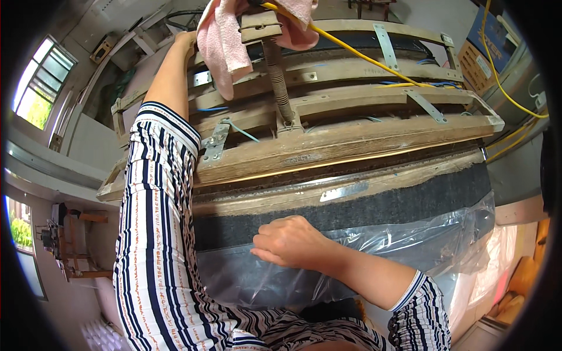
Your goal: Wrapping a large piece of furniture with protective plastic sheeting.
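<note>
My left arm, in a striped sleeve, reaches up along the left side of a slatted wooden frame (pixel 351 131). At its far side my left hand (pixel 186 42) is against the frame beside a pink towel (pixel 219 50); its fingers are hidden. Closer to me, my right hand (pixel 291 240) is closed with curled fingers, over a clear plastic sheet (pixel 404 228) and a dark cloth band (pixel 433 190). Whatever it may hold is out of sight. The towel drapes over a wooden block above a coiled spring (pixel 276 79) standing on the frame.
Metal plates (pixel 383 47) join the frame's slats. A yellow cable (pixel 351 50) crosses above them, and blue cords (pixel 212 109) show between slats. Cardboard boxes (pixel 475 64) stand at the far right. Windows (pixel 44 82) and a wooden stand with a machine (pixel 73 240) are at left.
</note>
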Tool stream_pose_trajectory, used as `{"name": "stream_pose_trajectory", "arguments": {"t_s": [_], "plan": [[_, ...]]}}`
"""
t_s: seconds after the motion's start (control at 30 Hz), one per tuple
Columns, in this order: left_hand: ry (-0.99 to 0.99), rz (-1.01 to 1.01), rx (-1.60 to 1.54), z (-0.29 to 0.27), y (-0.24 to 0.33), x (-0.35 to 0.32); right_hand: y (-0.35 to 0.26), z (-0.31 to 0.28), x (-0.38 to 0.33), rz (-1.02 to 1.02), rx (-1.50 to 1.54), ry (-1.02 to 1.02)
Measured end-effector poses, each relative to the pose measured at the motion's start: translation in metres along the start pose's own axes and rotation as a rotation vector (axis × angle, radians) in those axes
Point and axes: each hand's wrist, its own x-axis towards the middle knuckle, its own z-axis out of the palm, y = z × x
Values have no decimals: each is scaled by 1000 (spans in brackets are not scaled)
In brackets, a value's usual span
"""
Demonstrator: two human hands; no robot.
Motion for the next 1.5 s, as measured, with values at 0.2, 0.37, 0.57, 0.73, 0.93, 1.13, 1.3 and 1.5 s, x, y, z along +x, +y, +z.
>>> {"name": "stream_pose_trajectory", "arguments": {"t_s": [0.2,0.37,0.57,0.73,0.93,1.13,1.3,1.5], "plan": [[-329,-70,122,72,21,-110,5,0,-19,130,-38,-6],[-269,490,599,-11,82,-252,4,7,-14,17,-67,-1],[-68,438,308,-35,82,-528,14,-1,-13,10,-165,-22],[-221,310,370,-26,0,-636,-26,-19,-37,193,-230,18],[-148,634,854,-29,-45,-658,-107,-97,-152,201,-265,260],[-356,812,483,124,37,-682,-90,-211,-289,536,-831,683],[-514,706,611,294,66,-675,-40,-233,-302,642,-1078,465],[-855,268,-145,312,38,-691,-28,-244,-289,922,-984,62]]}}
